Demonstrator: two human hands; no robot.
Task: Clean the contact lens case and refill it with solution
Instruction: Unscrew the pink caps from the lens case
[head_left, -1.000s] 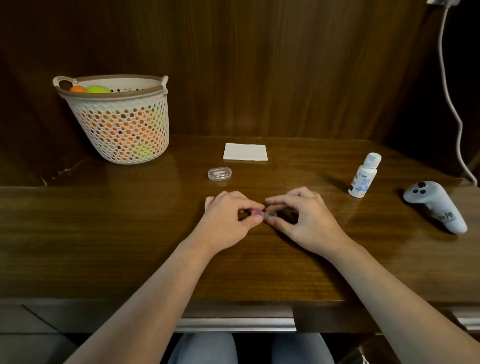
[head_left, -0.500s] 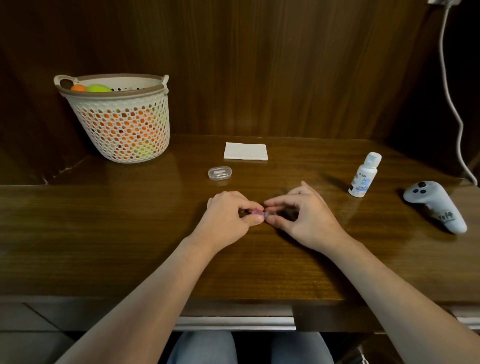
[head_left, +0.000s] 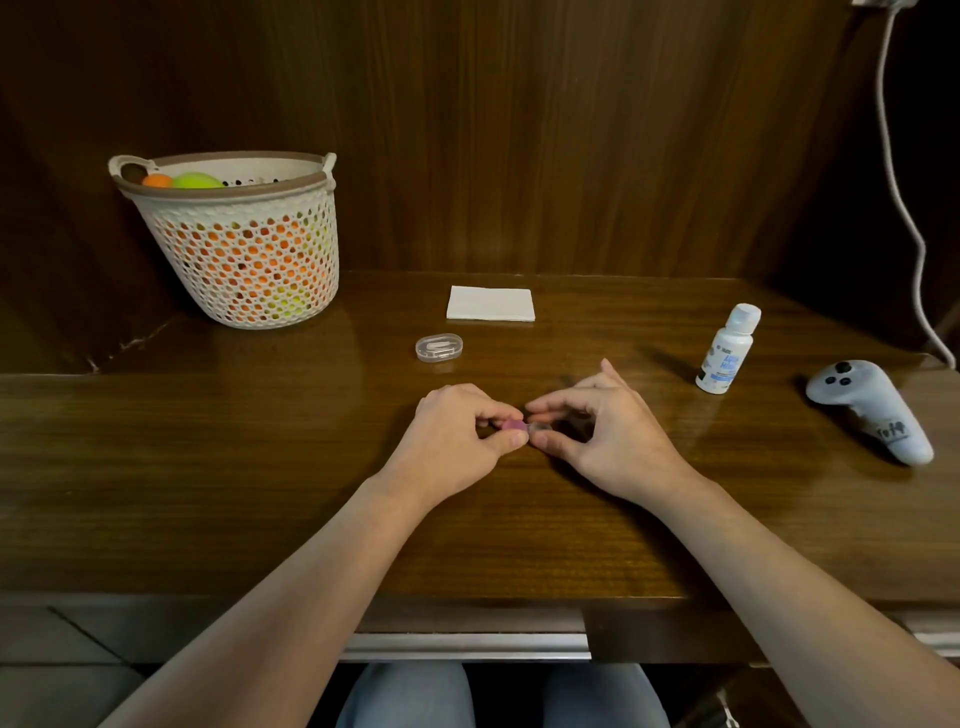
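The small contact lens case (head_left: 523, 427) lies on the wooden table (head_left: 260, 467) between my hands, with a pink cap on its left side and a grey one on its right. My left hand (head_left: 457, 441) pinches the pink cap between thumb and forefinger. My right hand (head_left: 597, 434) pinches the grey cap, its other fingers spread. Most of the case is hidden by my fingertips. A white solution bottle (head_left: 727, 349) with a blue label stands upright to the right, capped.
A folded white tissue (head_left: 490, 303) lies at the back centre. A clear oval box (head_left: 439, 347) sits just behind my hands. A perforated basket (head_left: 244, 244) of coloured balls stands back left. A grey controller (head_left: 872, 410) lies far right, under a white cable (head_left: 904, 208).
Both hands stay on the case. The fingers of my right hand have spread and lifted a little, and the pink cap shows more between my left fingers.
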